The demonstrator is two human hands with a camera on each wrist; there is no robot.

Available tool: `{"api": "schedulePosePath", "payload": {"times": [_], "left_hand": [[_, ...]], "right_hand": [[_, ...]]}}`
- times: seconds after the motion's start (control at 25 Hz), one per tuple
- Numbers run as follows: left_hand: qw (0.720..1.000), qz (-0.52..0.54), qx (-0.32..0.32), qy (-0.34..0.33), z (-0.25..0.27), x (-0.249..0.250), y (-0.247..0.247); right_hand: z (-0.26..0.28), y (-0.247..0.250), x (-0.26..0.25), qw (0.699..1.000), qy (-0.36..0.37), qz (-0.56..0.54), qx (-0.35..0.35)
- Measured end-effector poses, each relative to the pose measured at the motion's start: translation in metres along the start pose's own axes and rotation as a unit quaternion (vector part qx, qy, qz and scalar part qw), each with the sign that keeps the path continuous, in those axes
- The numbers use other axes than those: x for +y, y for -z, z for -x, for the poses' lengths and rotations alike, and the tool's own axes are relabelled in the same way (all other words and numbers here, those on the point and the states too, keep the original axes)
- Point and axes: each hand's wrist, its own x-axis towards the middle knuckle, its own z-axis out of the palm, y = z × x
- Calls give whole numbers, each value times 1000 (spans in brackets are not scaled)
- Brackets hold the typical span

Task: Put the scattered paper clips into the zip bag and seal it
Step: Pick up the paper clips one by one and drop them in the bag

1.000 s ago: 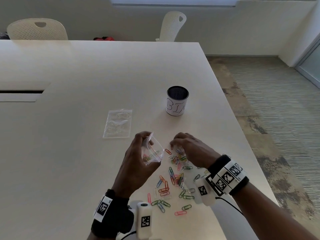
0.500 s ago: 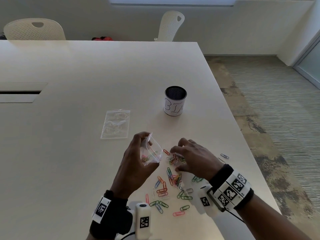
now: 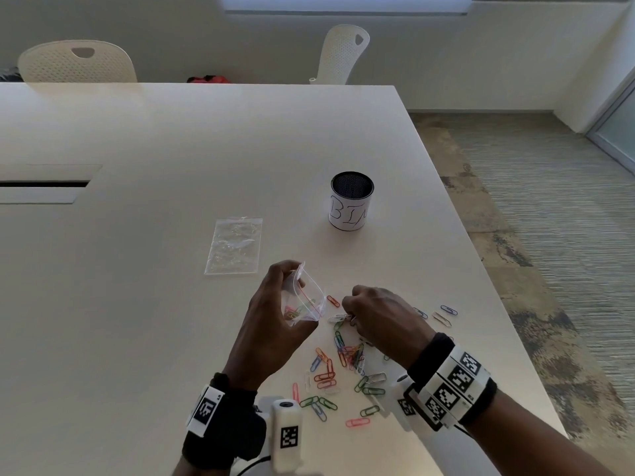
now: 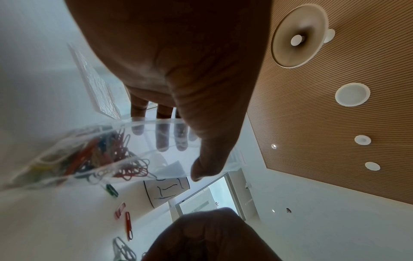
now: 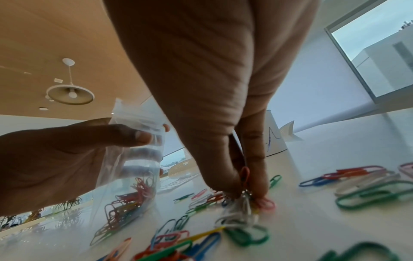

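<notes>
I sit at a big white table point(image 3: 137, 304), the largest thing before me, with two perforated white chairs point(image 3: 77, 61) pushed in along its far edge. On the tabletop a black mesh pen cup point(image 3: 351, 201) wrapped in white paper with handwritten letters stands upright beyond my hands. To its left a stack of spare clear zip bags point(image 3: 235, 245) lies flat, well apart from everything else.

My left hand point(image 3: 275, 324) is raised just above the table and grips the small zip bag point(image 3: 304, 297): my thumb presses one wall and my fingers point(image 4: 162, 139) curl behind the other, seen through the plastic in the left wrist view. The bag's mouth with its red seal line gapes open toward my right hand. A bunch of colored paper clips already sits in the bag's lower corner.

My right hand point(image 3: 381, 321) is down on the table just beside the bag, fingers bunched and pinching a small cluster of white, red and green clips point(image 5: 245, 201) against the surface.

The remaining scattered paper clips point(image 3: 343, 365) lie loose on the table between and in front of my wrists, most in a tangle under my right hand, others spread nearer the table's close edge. A few more clips point(image 3: 443, 314) lie to the right, near the table's side edge.
</notes>
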Motion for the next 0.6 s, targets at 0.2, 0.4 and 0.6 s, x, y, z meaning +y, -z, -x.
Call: {"api": "schedulePosePath", "payload": {"times": [0.2,0.4,0.6], "left_hand": [[1000,4,1,4,2,1,3],[1000,8,-2,6,3,2,3],[1000,-3,-4,6,2,3,3]], "right_hand": [[4,8,20,993,-57,-100,34],[14,19,33,920,-149,-359,56],[21,43,15,843,-121,-520,61]]}}
